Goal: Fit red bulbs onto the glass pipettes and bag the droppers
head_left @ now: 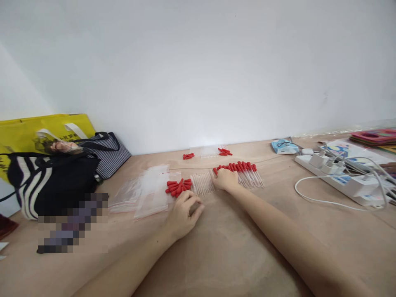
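Observation:
My right hand [227, 179] is closed at the left end of a row of droppers [247, 171], thin clear tubes topped with red rubber bulbs. A red bulb shows at its fingertips, which are partly hidden. To its left, bare clear tubes [201, 184] lie side by side on the table. My left hand [185, 212] rests just in front of a pile of loose red rubber bulbs [179, 187]. Its fingers are bent, with a gap between thumb and forefinger, and nothing shows in them. Clear zip bags [151, 192] lie left of the pile.
Behind are more red bulbs [188, 156] and a clear bag of tubes [209, 152]. On the right, a white power strip [343, 183] trails cables near a blue packet [284, 147]. A black bag [62, 181] and a yellow bag [18, 134] stand left, against the wall.

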A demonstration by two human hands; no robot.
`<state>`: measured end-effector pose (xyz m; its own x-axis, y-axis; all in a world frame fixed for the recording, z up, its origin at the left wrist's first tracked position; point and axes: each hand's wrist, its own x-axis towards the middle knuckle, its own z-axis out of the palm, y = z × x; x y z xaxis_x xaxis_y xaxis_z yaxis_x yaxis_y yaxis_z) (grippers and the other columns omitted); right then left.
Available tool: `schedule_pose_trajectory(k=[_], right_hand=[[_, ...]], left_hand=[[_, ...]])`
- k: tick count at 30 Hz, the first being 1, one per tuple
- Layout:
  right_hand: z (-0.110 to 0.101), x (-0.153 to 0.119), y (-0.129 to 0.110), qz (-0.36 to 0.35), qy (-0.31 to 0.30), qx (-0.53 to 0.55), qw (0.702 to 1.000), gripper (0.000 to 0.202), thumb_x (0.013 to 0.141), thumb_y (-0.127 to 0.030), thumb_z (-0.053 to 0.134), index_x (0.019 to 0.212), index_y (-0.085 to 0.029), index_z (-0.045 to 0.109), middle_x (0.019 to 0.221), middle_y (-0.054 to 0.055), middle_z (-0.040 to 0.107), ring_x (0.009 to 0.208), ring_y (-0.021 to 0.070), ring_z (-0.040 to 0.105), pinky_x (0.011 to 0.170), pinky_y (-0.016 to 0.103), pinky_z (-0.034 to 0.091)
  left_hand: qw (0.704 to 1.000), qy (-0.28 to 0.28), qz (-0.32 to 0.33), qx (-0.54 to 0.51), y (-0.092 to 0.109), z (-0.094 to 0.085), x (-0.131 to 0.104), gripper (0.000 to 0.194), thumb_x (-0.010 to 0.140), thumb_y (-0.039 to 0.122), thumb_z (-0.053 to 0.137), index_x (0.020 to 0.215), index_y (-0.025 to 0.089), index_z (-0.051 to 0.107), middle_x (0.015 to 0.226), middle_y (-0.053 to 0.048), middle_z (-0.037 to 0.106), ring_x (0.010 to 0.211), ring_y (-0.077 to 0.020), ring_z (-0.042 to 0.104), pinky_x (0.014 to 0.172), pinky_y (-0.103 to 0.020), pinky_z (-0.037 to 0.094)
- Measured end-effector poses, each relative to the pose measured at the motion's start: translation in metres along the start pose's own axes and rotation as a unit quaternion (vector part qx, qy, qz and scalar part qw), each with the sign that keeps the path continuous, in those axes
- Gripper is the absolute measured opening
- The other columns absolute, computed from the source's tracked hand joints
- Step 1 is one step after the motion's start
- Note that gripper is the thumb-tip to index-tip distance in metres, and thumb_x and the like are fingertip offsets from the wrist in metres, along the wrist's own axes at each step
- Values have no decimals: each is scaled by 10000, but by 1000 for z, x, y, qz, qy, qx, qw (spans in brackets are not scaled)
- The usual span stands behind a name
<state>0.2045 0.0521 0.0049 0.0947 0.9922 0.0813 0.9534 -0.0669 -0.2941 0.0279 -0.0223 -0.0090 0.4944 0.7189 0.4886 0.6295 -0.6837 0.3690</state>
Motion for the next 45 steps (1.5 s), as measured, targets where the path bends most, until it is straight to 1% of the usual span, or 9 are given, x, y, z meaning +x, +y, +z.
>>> schedule_pose_trajectory(k=[5, 9, 17, 21, 24, 28, 31, 37, 45], right_hand=[[-11, -21, 15, -87, 14, 37, 995, 212, 814, -250, 405, 782, -151, 590, 838, 85, 644, 797, 174, 585, 657, 248, 358], [-7, -45, 40, -232, 49, 111, 965, 141, 828, -212, 415, 813, -148, 539, 778, 52, 612, 704, 141, 549, 616, 228, 351], [13, -65, 63, -333, 82, 115, 932, 239, 858, -168, 371, 1038, -162, 528, 861, 62, 582, 807, 168, 518, 709, 301, 328], [15, -66, 61, -327, 93, 124, 932, 207, 845, -153, 378, 964, -167, 548, 840, 53, 573, 781, 162, 513, 701, 305, 314], [15, -68, 60, -328, 102, 132, 930, 167, 832, -152, 395, 897, -168, 547, 810, 40, 561, 746, 150, 507, 707, 308, 311], [14, -70, 63, -336, 100, 141, 926, 123, 826, -175, 419, 826, -171, 542, 765, 25, 560, 717, 140, 508, 723, 314, 307], [12, -72, 66, -346, 99, 138, 923, 116, 826, -195, 435, 817, -178, 549, 769, 23, 573, 712, 138, 511, 744, 326, 299], [13, -72, 70, -358, 94, 133, 920, 162, 847, -194, 409, 872, -173, 568, 808, 41, 582, 749, 151, 513, 747, 326, 316], [14, -80, 62, -383, 94, 156, 906, 233, 860, -164, 379, 996, -178, 568, 838, 54, 581, 786, 154, 516, 762, 328, 329]], left_hand=[[986, 76, -126, 75, -47, -38, 20, 174, 779, 303, 463, 727, 178, 572, 768, -40, 549, 761, -187, 525, 677, -291, 426], [981, -30, -170, 91, -93, -64, 32, 248, 755, 348, 450, 802, 166, 612, 838, -66, 613, 773, -203, 554, 653, -287, 431], [982, -58, -159, 80, -117, -60, 36, 238, 698, 388, 511, 714, 181, 627, 768, -44, 649, 716, -199, 569, 654, -287, 430], [982, -7, -169, 83, -105, -63, 36, 236, 736, 379, 477, 759, 167, 578, 793, -44, 632, 728, -186, 563, 658, -282, 432], [981, 63, -170, 66, -73, -58, 29, 217, 783, 345, 435, 840, 162, 536, 841, -46, 615, 714, -169, 561, 600, -260, 432], [996, -28, -79, -15, -23, -32, 8, 118, 799, 263, 451, 816, 178, 532, 773, -17, 605, 681, -148, 559, 598, -250, 437], [997, -67, -44, -23, -3, -13, -5, 67, 778, 194, 472, 787, 172, 534, 751, -18, 588, 666, -143, 550, 607, -256, 445], [998, -66, -18, -6, 3, -2, -5, 230, 725, 153, 535, 942, 147, 612, 872, -61, 568, 770, -168, 558, 707, -301, 464], [998, -38, -36, -27, 4, 5, -1, 158, 837, 206, 450, 829, 179, 605, 813, -26, 603, 775, -165, 551, 723, -310, 437]])
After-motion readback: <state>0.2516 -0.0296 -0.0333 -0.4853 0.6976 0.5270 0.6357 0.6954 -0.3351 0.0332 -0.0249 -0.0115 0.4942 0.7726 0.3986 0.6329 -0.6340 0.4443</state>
